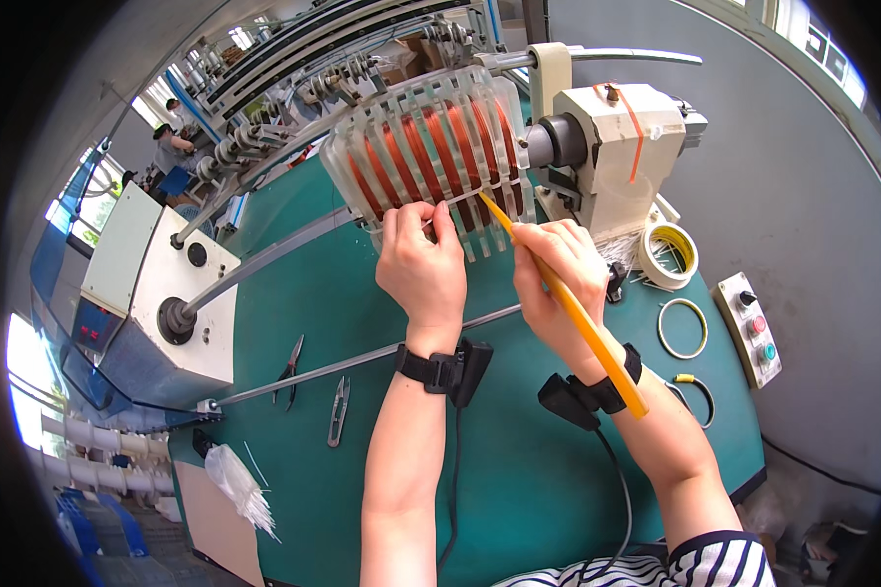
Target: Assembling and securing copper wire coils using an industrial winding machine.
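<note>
Right hand [579, 260] grips yellow stick [597, 339], long axis slanting, narrow tip up-left at copper coil [444, 152] above desk [499, 470]. Left hand [421, 266] pinches thin white strip [465, 198] there. Red display [96, 325] unreadable.

On the table [313, 499], pliers [290, 372] lie left of snips [337, 427], a tape roll [648, 260] right of the coil frame [435, 154].

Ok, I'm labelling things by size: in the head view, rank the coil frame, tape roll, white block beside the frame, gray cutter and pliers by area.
1. Coil frame
2. White block
3. Tape roll
4. Gray cutter and pliers: too alike to rank
</note>
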Action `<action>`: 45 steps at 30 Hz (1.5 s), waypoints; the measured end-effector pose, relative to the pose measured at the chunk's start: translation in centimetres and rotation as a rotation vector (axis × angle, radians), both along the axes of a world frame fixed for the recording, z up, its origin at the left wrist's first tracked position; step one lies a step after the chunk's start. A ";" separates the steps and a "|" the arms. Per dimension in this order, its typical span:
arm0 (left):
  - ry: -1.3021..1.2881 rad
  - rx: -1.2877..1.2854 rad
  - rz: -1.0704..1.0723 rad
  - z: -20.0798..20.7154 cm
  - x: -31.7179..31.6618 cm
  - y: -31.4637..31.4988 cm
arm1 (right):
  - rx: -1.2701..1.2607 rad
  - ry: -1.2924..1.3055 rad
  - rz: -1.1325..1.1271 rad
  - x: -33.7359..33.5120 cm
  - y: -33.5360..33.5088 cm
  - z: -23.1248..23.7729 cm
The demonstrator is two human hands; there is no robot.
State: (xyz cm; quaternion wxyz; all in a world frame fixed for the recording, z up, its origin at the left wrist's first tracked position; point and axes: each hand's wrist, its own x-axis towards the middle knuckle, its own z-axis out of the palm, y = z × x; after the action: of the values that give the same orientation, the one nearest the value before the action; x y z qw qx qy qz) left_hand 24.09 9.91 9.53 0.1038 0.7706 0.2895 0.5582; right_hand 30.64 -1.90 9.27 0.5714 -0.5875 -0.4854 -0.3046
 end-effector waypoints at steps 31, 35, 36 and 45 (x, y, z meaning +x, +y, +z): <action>-0.003 0.051 -0.024 -0.3 -0.3 0.5 | -0.001 0.004 0.095 -1.5 2.5 -0.2; -0.010 0.032 -0.028 -0.6 -0.4 0.6 | -0.013 0.006 0.095 -1.3 2.1 -0.2; -0.008 0.034 -0.027 -0.5 -0.4 0.6 | -0.012 0.007 0.096 -1.3 2.1 -0.3; 0.032 0.005 -0.013 -0.1 -0.7 0.3 | -0.006 -0.055 0.017 -1.3 2.4 -0.2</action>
State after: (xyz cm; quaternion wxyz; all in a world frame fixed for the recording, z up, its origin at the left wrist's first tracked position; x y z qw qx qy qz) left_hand 23.35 10.25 9.38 0.1010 0.7814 0.2848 0.5459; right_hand 29.30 0.48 9.05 0.5584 -0.5766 -0.5068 -0.3145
